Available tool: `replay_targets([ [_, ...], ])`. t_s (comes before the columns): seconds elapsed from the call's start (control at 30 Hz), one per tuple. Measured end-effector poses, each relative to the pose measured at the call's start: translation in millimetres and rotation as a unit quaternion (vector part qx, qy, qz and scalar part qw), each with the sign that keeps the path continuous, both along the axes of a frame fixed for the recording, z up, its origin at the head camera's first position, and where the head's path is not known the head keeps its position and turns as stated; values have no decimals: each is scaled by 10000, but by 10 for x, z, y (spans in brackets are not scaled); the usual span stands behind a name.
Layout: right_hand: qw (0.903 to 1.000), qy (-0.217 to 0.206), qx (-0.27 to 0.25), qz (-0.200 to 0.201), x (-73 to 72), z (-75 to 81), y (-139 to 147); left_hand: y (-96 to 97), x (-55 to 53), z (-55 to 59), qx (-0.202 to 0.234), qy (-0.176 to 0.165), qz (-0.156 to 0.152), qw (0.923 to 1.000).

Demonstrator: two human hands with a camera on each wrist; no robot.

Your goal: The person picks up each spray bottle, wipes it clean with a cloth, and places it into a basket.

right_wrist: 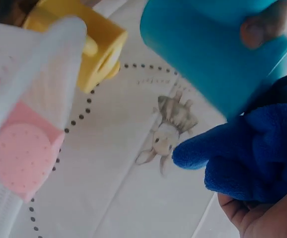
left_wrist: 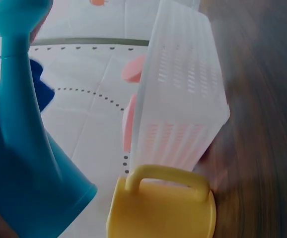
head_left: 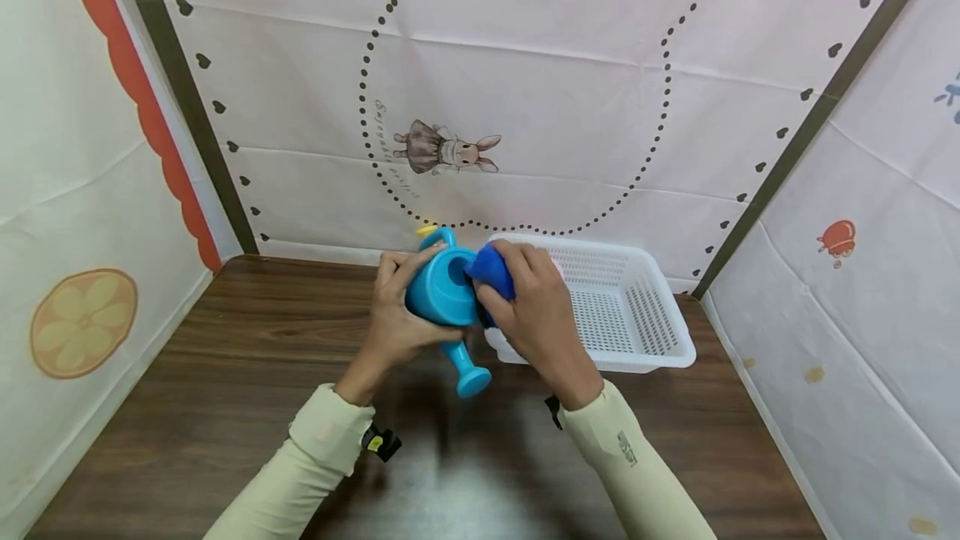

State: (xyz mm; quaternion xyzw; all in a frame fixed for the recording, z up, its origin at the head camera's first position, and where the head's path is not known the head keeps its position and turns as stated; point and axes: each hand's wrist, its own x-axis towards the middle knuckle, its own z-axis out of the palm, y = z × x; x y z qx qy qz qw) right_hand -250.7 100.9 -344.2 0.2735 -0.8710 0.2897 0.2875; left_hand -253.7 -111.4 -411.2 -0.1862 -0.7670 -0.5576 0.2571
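Observation:
In the head view, my left hand (head_left: pixel 393 315) grips a light-blue toy watering can (head_left: pixel 426 294) round its body, above the table. The can is tipped, its opening facing right and its spout toward me. My right hand (head_left: pixel 542 307) holds a bunched dark-blue cloth (head_left: pixel 491 269) against the can's rim. In the right wrist view, the fuzzy cloth (right_wrist: pixel 248 148) meets the can's edge, and part of it is hidden by the can. The can's spout (left_wrist: pixel 22 104) fills the left side of the left wrist view.
A white perforated basket (head_left: pixel 678 332) stands right of the can, partly behind my right hand. Inside is a pink piece with a round dotted face (right_wrist: pixel 19 158). Beside the basket sits a yellow object with a handle (left_wrist: pixel 161 213). Printed cloth walls enclose the dark wooden table (head_left: pixel 225 373).

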Motion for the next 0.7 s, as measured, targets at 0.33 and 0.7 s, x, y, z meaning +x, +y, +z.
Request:
replay_targets([
  [0.33,9925,855,711,515,298,69,-182,57,-29,-61,-117,208,-205,9995],
  [0.7,9997,247,-9,-37,55,118,12,150,-3,-13,-132,-362,-319,9987],
])
